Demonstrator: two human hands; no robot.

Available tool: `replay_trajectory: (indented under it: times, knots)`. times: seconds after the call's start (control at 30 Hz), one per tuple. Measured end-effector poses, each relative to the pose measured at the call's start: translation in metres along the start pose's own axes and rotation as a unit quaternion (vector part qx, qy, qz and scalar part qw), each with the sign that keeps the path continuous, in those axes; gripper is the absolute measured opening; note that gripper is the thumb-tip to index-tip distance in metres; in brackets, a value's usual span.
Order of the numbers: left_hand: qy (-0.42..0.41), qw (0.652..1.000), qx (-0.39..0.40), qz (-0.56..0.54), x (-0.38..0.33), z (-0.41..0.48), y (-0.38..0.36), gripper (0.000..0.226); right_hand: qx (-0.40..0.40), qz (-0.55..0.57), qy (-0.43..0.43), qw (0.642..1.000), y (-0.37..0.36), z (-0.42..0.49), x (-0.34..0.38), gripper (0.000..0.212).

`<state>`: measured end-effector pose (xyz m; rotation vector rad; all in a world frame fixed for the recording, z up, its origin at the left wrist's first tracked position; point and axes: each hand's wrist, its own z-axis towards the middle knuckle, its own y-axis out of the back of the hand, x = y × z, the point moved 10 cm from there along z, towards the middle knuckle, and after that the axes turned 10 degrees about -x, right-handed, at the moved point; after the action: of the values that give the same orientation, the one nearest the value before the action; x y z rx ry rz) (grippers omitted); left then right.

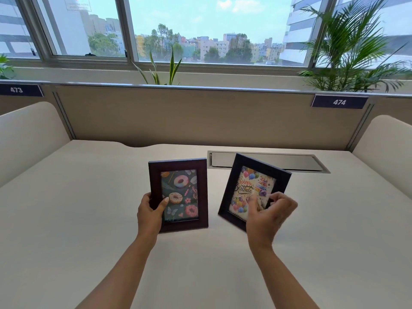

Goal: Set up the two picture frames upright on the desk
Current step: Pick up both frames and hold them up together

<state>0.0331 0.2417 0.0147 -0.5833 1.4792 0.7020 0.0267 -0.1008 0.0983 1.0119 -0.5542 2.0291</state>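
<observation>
Here, my left hand (149, 212) grips the left edge of the doughnut frame (179, 195), fingers behind and thumb on the front; it stands upright on the tabletop (89, 208). Just to its right, the birthday frame (253, 190) tilts rightward, my right hand (268, 216) in front, fingers (275, 197) loosely curled at its lower right edge; whether they pinch it, I cannot tell.

Doughnut picture frame (178, 195): dark reddish-brown moulding; print of pink, brown and pastel doughnuts on dark teal. Birthday picture frame (254, 190): near-black, navy-tinged moulding; cream print with multicoloured balloons, red and black "Happy Birthday" lettering. Desk (89, 219): plain off-white. Partition panel (200, 117): beige. Cable hatch (301, 162): grey metal. Number plates (339, 102): dark navy, white digits. Palm plant (356, 52): green.
</observation>
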Motion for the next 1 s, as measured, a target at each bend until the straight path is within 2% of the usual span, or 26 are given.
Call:
replay_trajectory:
  times: [0.07, 0.13, 0.2, 0.3, 0.43, 0.63, 1.0]
  knots:
    - [0.002, 1.000, 0.004, -0.001, 0.001, -0.004, -0.002, 0.036, -0.031, -0.026, -0.041, 0.998, 0.014, 0.009, -0.017, 0.043]
    - [-0.001, 1.000, 0.009, -0.004, 0.001, -0.009, -0.003, 0.035, -0.011, -0.035, -0.105, 0.994, 0.017, 0.012, -0.041, 0.055]
    - [-0.001, 1.000, 0.011, -0.008, 0.004, -0.012, -0.003, 0.034, 0.063, -0.034, -0.173, 0.982, 0.007, 0.007, -0.065, 0.063]
    - [0.014, 1.000, 0.015, -0.013, 0.012, -0.019, -0.003, 0.034, 0.180, -0.010, -0.248, 0.952, -0.007, -0.011, -0.087, 0.061]
    - [0.027, 0.999, 0.025, -0.004, 0.021, -0.025, -0.003, 0.036, 0.243, -0.008, -0.266, 0.933, -0.012, -0.024, -0.097, 0.050]
    - [0.036, 0.997, 0.062, 0.040, 0.034, -0.034, -0.005, 0.041, 0.274, 0.000, -0.287, 0.918, -0.011, -0.030, -0.105, 0.044]
    - [0.054, 0.993, 0.085, -0.058, 0.029, -0.047, -0.006, 0.030, 0.279, 0.037, -0.282, 0.917, -0.012, -0.031, -0.109, 0.038]
